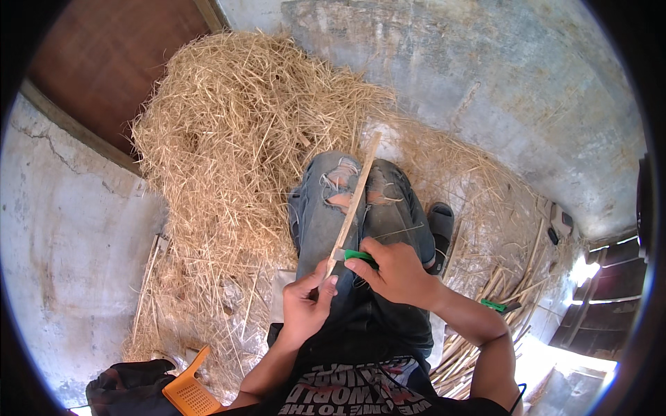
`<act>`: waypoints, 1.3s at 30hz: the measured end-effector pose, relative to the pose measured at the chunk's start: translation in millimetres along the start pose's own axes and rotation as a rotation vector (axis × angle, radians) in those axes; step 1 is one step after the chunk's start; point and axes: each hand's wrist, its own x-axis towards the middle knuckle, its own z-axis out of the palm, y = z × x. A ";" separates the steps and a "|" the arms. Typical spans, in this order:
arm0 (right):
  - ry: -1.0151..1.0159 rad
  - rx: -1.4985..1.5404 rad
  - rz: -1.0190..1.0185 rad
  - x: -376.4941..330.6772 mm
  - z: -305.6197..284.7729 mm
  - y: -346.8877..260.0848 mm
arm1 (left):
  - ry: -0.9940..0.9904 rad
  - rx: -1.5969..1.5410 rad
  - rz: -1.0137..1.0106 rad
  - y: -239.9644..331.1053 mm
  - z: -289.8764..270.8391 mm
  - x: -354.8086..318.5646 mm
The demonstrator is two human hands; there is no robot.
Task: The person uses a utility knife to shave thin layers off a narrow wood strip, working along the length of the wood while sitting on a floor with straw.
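My left hand (305,301) grips the near end of a long thin wooden stick (356,197) that slants up and away over my knees in torn grey jeans (326,222). My right hand (395,270) holds a small knife with a green handle (359,256), its blade pressed against the stick just above my left thumb. Both hands sit close together over my lap.
A big heap of dry straw (236,132) lies ahead and to the left on the concrete floor (499,90). Several cut sticks (485,312) and another green-handled tool (494,305) lie at my right. An orange plastic piece (187,392) and dark cloth (125,388) are lower left. A sandal (441,220) rests by my right knee.
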 end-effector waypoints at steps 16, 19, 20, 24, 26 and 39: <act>0.147 -0.367 0.075 15.7 0.4 32.7 | -0.035 0.394 0.121 -4.0 -0.2 -12.6; 0.127 -0.291 0.067 9.0 1.9 40.5 | -0.037 0.341 0.093 -9.4 3.5 -24.6; 0.097 -0.245 0.057 3.1 5.0 39.5 | -0.033 0.316 0.080 -9.6 4.5 -26.0; -0.086 -0.235 0.012 -11.6 19.2 18.5 | -0.026 0.339 0.068 -3.5 6.8 -16.6; -0.110 -0.242 0.000 -12.4 23.6 19.7 | -0.004 0.339 0.132 -8.8 5.7 -14.3; 0.453 -0.321 0.497 39.1 -74.4 148.0 | -0.209 0.284 0.076 8.4 2.9 -65.4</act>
